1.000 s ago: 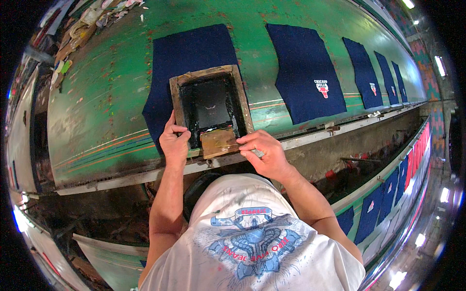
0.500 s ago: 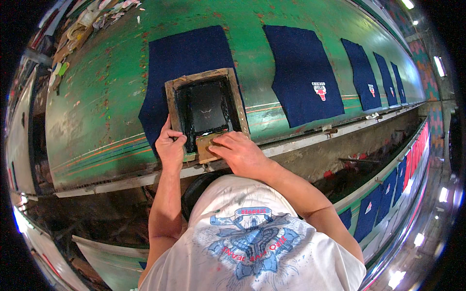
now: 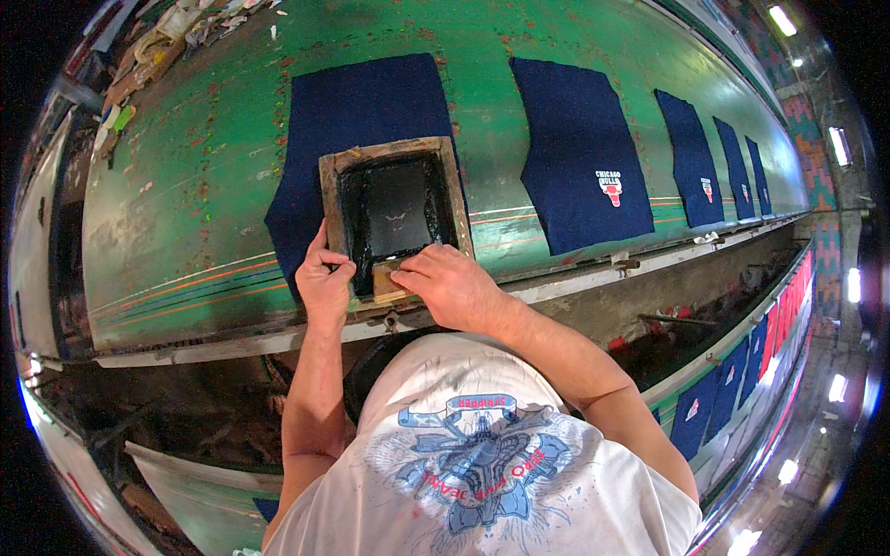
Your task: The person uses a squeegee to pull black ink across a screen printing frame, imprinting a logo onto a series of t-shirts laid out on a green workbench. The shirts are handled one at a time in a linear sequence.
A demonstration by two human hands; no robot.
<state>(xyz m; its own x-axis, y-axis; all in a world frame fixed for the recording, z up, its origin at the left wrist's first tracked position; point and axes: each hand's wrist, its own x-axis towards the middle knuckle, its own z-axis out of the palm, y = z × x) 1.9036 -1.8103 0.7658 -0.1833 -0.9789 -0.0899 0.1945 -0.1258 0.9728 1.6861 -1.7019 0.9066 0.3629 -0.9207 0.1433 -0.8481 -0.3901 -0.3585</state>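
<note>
A small wooden-framed printing screen lies over the lower part of a navy fabric panel on the green table. Dark ink lines its inner edges, and a faint design shows on its mesh. My left hand grips the frame at its near left corner, fingers bent along the side rail. In my right hand is a wooden squeegee, held by its top edge at the near end of the screen. The squeegee's blade is mostly hidden inside the frame.
Navy panels with a red and white print lie in a row to the right on the long green table. A metal rail runs along its near edge. Rags heap at the far left. Another table with navy and red panels stands behind at lower right.
The squeegee has tilted, showing less of its flat face, and my right hand has shifted slightly with it. My left hand keeps its grip on the frame. The view has shifted a little.
</note>
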